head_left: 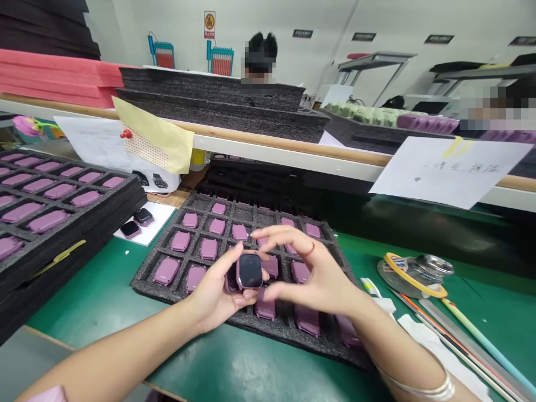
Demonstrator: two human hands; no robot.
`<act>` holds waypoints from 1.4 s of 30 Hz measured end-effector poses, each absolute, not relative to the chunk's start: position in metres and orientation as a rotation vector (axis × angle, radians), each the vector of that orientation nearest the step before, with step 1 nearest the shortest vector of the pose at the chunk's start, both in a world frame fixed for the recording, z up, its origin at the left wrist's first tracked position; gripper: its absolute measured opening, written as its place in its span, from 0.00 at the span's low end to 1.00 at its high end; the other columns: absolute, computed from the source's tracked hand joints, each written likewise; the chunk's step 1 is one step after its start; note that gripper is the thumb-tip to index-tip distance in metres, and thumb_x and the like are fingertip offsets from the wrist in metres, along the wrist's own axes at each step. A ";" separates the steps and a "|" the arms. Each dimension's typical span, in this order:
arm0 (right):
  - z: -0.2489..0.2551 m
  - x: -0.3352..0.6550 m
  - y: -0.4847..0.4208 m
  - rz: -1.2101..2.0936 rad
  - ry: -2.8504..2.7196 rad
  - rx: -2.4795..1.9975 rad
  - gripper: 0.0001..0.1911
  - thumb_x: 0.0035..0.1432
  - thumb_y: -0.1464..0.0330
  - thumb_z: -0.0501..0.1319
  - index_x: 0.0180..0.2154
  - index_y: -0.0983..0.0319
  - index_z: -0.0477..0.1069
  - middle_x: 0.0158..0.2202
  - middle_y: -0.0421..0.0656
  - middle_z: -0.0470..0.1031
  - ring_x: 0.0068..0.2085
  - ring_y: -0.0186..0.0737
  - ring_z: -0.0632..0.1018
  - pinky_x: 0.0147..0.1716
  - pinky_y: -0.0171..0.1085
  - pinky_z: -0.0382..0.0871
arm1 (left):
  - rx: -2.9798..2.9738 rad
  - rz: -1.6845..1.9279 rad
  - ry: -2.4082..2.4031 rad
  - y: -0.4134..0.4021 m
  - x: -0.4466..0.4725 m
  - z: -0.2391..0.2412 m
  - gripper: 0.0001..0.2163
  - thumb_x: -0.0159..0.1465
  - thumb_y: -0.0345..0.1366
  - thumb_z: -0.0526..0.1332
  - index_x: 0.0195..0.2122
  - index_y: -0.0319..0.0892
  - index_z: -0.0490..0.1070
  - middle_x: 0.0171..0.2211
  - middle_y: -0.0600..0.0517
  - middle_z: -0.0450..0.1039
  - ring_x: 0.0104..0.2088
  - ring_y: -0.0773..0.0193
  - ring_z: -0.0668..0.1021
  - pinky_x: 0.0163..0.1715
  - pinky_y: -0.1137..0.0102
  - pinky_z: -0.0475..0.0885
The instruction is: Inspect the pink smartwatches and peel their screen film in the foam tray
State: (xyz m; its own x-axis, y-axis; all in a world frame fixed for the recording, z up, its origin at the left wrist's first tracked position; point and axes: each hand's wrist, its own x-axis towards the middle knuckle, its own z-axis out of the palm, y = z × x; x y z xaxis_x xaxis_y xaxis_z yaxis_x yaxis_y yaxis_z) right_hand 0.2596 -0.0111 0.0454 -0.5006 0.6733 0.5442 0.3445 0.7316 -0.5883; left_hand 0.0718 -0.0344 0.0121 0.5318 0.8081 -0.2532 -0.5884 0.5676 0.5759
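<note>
Two hands are close together above a foam tray, not clasped. The left hand (pixel 213 293) cradles a square watch (pixel 250 271) with a pink case and dark screen, its fingers curled behind and under it. The right hand (pixel 314 273) curves over from the side, open and just beside the watch; whether its thumb touches the case can't be told. The watch probably feels light and stiff, with a slippery, easily marked screen, so the case edges look the safest hold.

The dark foam tray (pixel 140 285) lies on a green mat (pixel 84 296), with pink pieces (pixel 181 241) in its pockets. Another foam tray (pixel 75 268) sits to the left, near two dark watches (pixel 142 216) on a white card (pixel 154 226). The watch's back and a dark shape beside it are hidden or hard to make out, and the hands cover several pockets.
</note>
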 end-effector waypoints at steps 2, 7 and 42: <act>0.038 0.254 -0.019 0.508 -2.154 -0.598 0.27 0.47 0.57 0.77 0.45 0.57 0.70 0.52 0.48 0.78 0.53 0.47 0.80 0.54 0.45 0.75 | 0.454 0.871 0.540 -0.034 0.072 0.011 0.21 0.58 0.51 0.70 0.31 0.33 0.76 0.25 0.49 0.74 0.16 0.77 0.66 0.16 0.79 0.57; 0.023 0.251 -0.022 0.420 -2.139 -0.619 0.13 0.56 0.64 0.72 0.38 0.58 0.70 0.48 0.48 0.80 0.48 0.44 0.82 0.48 0.43 0.77 | 0.422 0.844 0.524 -0.035 0.075 0.007 0.21 0.54 0.51 0.74 0.30 0.34 0.76 0.26 0.50 0.73 0.17 0.78 0.67 0.16 0.81 0.59; 0.019 0.250 -0.033 0.390 -1.864 -0.699 0.30 0.59 0.67 0.69 0.61 0.52 0.66 0.57 0.49 0.75 0.58 0.53 0.77 0.57 0.56 0.75 | 0.449 0.808 0.453 -0.035 0.073 0.009 0.23 0.58 0.54 0.70 0.38 0.35 0.81 0.28 0.45 0.77 0.19 0.76 0.65 0.17 0.79 0.56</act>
State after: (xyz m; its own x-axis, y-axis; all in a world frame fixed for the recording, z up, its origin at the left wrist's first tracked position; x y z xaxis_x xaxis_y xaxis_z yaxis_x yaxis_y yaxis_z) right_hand 0.2504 -0.0333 0.0193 -0.2711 0.6293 0.7283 0.2842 0.7752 -0.5641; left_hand 0.0733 -0.0353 0.0088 0.6072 0.7659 -0.2114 -0.5796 0.6090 0.5415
